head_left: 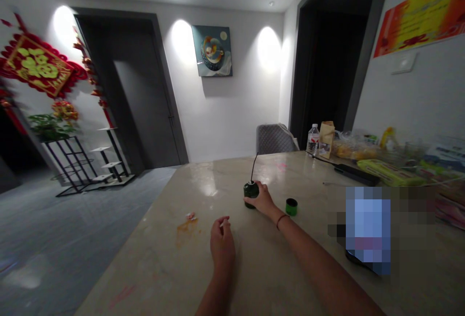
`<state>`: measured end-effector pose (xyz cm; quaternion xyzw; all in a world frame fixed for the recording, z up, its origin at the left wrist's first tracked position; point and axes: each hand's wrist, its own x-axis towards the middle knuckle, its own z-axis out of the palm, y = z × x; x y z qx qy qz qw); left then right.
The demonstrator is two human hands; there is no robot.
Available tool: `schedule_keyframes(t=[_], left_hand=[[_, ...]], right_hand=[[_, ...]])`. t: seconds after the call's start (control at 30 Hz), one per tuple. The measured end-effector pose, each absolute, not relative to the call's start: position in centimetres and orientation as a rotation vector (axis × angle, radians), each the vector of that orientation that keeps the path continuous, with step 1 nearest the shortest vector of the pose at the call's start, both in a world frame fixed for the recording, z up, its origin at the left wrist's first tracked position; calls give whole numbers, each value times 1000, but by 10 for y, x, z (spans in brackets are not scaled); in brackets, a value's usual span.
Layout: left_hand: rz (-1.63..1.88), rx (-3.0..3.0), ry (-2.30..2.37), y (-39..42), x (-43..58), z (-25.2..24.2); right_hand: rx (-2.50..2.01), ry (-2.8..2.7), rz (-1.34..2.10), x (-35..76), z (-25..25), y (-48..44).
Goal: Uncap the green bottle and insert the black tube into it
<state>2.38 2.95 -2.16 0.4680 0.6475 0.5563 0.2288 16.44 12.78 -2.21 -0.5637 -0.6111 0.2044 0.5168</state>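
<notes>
My right hand (262, 200) wraps around a dark green cylindrical bottle (251, 195) standing on the pale marble table (152, 263). A thin black tube (254, 167) rises from the bottle's top. A short green cap (291, 206) stands just to the right of my right hand, not touching it. My left hand (222, 241) rests nearer the table's front with curled fingers. A pale sliver shows at its fingertips, too small to identify. To its left lie an orange stain (186, 231) and a crumpled scrap of tissue (191, 216).
At the table's far right are a plastic water bottle (313, 140), a paper bag (326, 139), a flat black object (356, 174), and a green package (388, 173). A pixelated patch (366, 229) hides part of the tabletop. A grey chair (274, 139) stands beyond the far edge.
</notes>
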Motion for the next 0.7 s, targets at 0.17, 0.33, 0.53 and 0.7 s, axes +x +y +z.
schedule_keyframes(t=[0.17,0.33,0.53,0.7], left_hand=[[1512,1298,1786,29,25,-21],[1495,1301,1780,28,24,-18],[1465,1319,1779,29,23,-18],[1480,1303,1771,31,23,-22]], right_hand=[[-1176,-1436,636,176,-32,169],[-1163,-1368,745,177,-41,188],[-1136,-1317,804,173,-41,196],[-1115,-1288,844,171,-42,199]])
